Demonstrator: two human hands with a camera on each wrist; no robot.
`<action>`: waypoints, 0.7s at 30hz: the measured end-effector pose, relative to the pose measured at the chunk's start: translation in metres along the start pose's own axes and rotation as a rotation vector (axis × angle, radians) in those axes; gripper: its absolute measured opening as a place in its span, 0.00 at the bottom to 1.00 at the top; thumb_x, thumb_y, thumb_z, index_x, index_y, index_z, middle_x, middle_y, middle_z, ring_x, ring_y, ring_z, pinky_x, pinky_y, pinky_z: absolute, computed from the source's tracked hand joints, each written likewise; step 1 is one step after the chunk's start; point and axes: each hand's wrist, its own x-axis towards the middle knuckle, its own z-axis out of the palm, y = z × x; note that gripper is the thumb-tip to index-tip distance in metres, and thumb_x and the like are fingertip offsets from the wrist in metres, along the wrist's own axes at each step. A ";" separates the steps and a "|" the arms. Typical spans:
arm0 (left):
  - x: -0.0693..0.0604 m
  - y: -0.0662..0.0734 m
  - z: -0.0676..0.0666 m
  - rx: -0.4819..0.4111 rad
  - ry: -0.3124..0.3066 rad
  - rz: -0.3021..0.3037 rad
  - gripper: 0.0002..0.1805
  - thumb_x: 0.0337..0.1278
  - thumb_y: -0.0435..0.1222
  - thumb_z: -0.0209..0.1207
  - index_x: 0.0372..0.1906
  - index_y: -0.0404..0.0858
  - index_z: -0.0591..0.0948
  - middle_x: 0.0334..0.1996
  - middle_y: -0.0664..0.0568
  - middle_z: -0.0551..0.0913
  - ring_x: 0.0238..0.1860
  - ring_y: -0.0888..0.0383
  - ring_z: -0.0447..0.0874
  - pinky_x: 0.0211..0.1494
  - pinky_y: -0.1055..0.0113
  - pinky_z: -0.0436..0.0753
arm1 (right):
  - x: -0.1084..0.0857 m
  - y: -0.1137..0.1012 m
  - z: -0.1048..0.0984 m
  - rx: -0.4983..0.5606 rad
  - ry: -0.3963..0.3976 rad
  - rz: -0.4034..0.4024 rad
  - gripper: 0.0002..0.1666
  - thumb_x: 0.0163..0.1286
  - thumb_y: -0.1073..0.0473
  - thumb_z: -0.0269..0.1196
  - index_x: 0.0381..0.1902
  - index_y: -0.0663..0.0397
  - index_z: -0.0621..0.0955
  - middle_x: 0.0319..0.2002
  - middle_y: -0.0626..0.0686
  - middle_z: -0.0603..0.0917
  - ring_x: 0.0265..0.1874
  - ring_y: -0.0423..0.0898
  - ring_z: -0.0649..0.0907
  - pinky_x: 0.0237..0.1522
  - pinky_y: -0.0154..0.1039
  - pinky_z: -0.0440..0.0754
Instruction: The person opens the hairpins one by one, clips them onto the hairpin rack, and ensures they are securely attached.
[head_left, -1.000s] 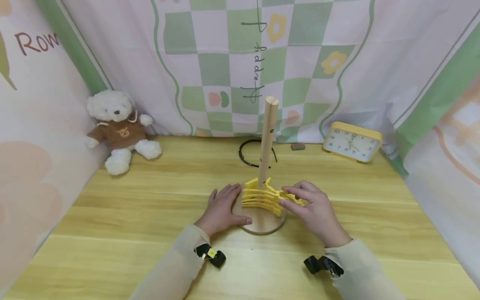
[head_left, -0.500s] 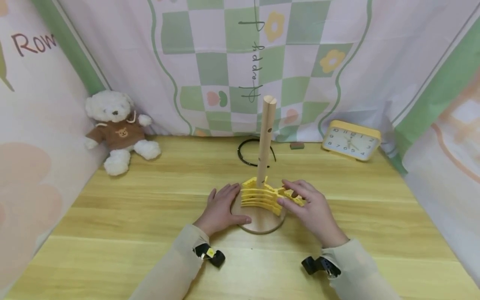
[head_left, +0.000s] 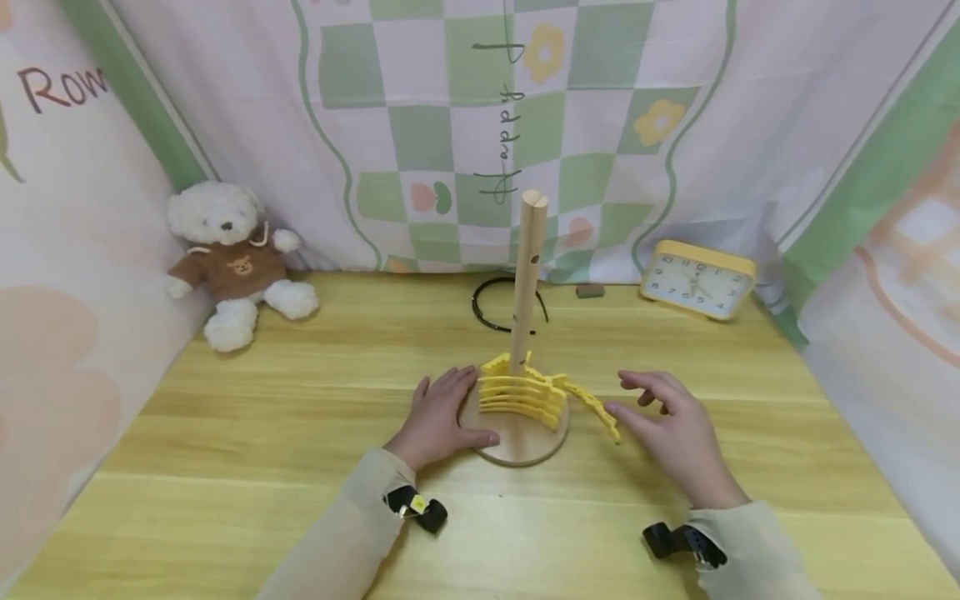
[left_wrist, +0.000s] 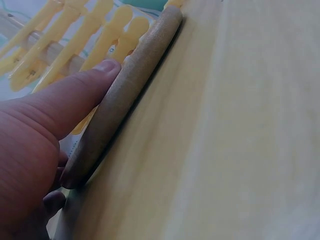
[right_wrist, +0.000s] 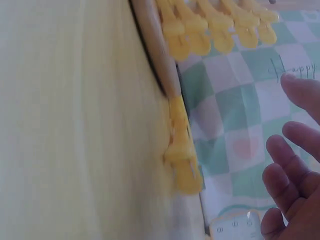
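Note:
A wooden stand has a round base (head_left: 517, 442) and an upright dowel (head_left: 528, 283). Several curved yellow plastic pieces (head_left: 521, 396) are stacked around the dowel's foot. My left hand (head_left: 442, 425) holds the base at its left rim, thumb (left_wrist: 107, 67) over the front edge and fingers along the far side. Another yellow piece (head_left: 596, 408) reaches out past the base's right rim; in the right wrist view its rounded end (right_wrist: 185, 175) shows beside the base. My right hand (head_left: 675, 425) is just right of that piece, fingers apart and slightly bent, holding nothing.
Behind the stand lies a thin black band (head_left: 480, 310) and a small green-and-red block (head_left: 590, 291). A yellow clock (head_left: 697, 279) stands at the back right, a white teddy bear (head_left: 236, 267) at the back left. A patterned curtain (head_left: 420, 137) hangs behind the wooden table (head_left: 337, 358).
My right hand has let go of the outer yellow piece and moved right, away from the stand. My left hand stays on the base.

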 end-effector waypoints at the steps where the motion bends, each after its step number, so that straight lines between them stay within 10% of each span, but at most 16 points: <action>1: 0.000 -0.001 0.000 0.001 0.002 -0.002 0.60 0.44 0.64 0.70 0.79 0.40 0.59 0.78 0.51 0.59 0.79 0.49 0.49 0.78 0.42 0.36 | -0.001 0.002 -0.001 -0.009 -0.004 0.002 0.26 0.64 0.50 0.72 0.58 0.55 0.83 0.48 0.51 0.84 0.41 0.40 0.74 0.38 0.33 0.72; 16: -0.001 0.001 -0.003 -0.006 0.003 -0.004 0.60 0.45 0.63 0.71 0.79 0.40 0.59 0.78 0.50 0.59 0.79 0.49 0.49 0.78 0.42 0.37 | -0.010 0.031 -0.003 -0.163 -0.264 0.142 0.41 0.55 0.36 0.75 0.56 0.61 0.81 0.50 0.60 0.81 0.49 0.57 0.80 0.52 0.60 0.77; 21: -0.001 0.001 -0.002 0.005 0.002 -0.002 0.60 0.46 0.63 0.71 0.79 0.40 0.58 0.78 0.50 0.58 0.79 0.49 0.49 0.78 0.42 0.37 | -0.011 0.031 -0.002 -0.172 -0.220 0.147 0.33 0.58 0.42 0.75 0.52 0.59 0.82 0.43 0.56 0.82 0.40 0.53 0.80 0.42 0.50 0.79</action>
